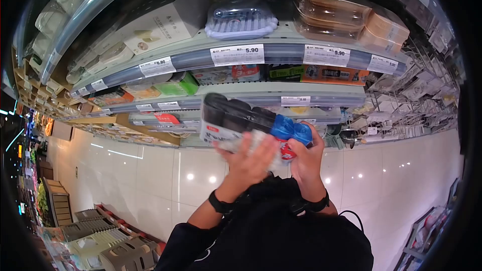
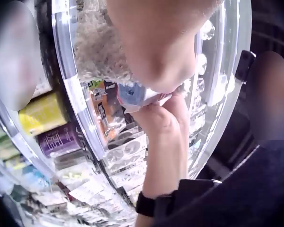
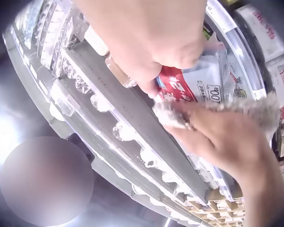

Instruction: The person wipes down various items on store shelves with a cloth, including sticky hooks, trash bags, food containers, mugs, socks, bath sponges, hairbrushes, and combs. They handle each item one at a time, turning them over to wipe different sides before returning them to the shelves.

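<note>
A plastic-wrapped pack of garbage bag rolls (image 1: pixel 246 115) is held slanted before the shelves, black rolls at its left and blue rolls at its right. My right hand (image 1: pixel 307 158) grips the blue end, the thumb over the front and fingers behind. In the right wrist view the red and white label (image 3: pixel 182 85) of the pack shows beside that hand. My left hand (image 1: pixel 248 158), blurred, lies with extended, spread fingers across the pack's white label near the middle. The left wrist view shows the right hand (image 2: pixel 165 123) at the blue end, under the left forearm.
Shelves with price tags (image 1: pixel 237 55) run across in front, carrying a lilac dish rack (image 1: pixel 241 20), brown containers (image 1: pixel 329 10) and an orange package (image 1: pixel 334 74). Hanging goods (image 1: pixel 411 105) fill the right. Stacked grey baskets (image 1: pixel 128 256) stand low left on the tiled floor (image 1: pixel 150 170).
</note>
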{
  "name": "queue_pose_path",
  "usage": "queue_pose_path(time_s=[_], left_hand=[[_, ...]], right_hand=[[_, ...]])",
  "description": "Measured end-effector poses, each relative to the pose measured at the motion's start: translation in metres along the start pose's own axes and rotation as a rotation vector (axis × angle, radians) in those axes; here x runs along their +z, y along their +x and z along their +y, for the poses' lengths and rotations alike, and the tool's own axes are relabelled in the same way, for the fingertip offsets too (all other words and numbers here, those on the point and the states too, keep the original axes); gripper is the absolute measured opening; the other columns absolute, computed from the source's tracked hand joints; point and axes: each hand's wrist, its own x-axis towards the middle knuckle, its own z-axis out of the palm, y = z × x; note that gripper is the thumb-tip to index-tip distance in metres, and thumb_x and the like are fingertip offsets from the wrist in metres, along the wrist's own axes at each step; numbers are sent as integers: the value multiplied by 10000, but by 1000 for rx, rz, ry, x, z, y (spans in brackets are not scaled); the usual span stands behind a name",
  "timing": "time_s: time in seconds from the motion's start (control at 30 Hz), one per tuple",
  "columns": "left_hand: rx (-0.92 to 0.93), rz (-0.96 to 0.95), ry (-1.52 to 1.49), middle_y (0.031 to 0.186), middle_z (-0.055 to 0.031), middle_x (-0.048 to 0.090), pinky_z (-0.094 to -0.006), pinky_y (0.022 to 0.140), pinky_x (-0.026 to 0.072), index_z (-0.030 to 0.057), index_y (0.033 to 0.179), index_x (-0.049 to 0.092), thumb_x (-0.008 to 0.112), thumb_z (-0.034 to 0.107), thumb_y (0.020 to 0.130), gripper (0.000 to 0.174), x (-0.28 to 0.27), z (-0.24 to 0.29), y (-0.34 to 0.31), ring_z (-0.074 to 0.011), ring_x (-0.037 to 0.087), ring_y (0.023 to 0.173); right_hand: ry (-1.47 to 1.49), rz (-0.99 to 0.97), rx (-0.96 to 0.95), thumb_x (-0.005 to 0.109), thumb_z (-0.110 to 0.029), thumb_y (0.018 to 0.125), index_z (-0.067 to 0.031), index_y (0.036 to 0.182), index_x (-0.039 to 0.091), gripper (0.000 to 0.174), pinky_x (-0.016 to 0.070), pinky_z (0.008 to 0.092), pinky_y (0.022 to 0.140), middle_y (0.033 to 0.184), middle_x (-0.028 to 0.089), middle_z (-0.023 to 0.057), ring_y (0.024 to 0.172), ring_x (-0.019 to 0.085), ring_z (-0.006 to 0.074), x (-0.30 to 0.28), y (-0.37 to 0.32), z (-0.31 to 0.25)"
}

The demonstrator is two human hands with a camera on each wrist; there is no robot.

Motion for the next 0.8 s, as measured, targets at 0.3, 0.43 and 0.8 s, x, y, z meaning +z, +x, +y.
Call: queue_pose_path(time_s=[0.3,0.43,0.8], left_hand=[[-662,355,-180,1455,-184,291,-618,1059,5,46,1348,405,394,318,925,503,-6,-69,-4,-375,209,1366],[-692,383,-513,1427,-264,290,-554,1082,103,-25,1358,351,432,207,899,521,4,-37,-10,-396,235,1352],[-722,-193,-1068,1320,-186,481,-335,1037,318,-46,1345,358,378,119,909,466,23,-11,-58,-283,448,1247]], right_hand=[[-21,-48,86,741,27,663,32,1045,561,422,475,279,791,958,597,59,855,580,115,-25,-4,-14],[-67,-85,17,746,21,666,31,1049,556,428,472,269,786,949,594,53,853,577,112,-26,-2,-7],[-377,-336,-336,776,-49,685,22,1062,560,440,479,247,741,924,610,52,821,570,104,27,113,20]])
